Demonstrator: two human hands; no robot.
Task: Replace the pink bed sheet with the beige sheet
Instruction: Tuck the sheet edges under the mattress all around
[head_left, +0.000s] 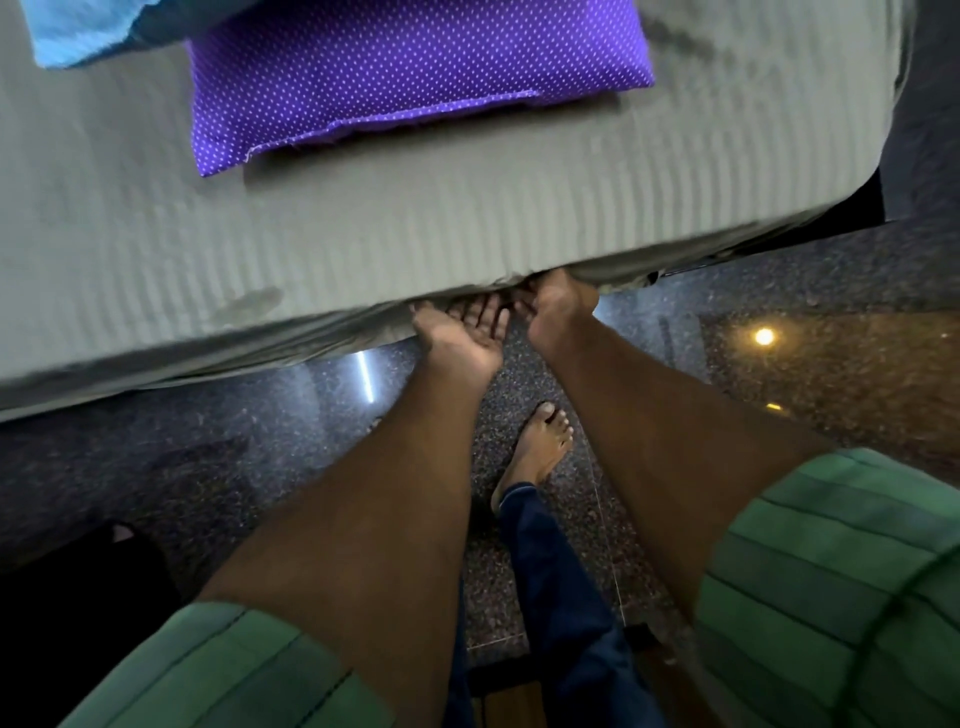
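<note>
Beige sheet (322, 234) already spread over the mattress, purple pillow (415, 67) on top. Left hand (462, 338) palm-up, fingers fairly straight under the hanging edge; right hand (558, 306) curled into the hem, probably to tuck it beneath. Pink sheet nowhere in view.

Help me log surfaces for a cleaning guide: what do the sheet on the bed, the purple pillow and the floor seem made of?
Sheet: woven fabric, matte grey-beige, faint ribbed stripes.
Purple pillow: thin cloth cover, white dotted print, raw frayed edge.
Floor: probably polished speckled stone, since it mirrors the lamps.
</note>
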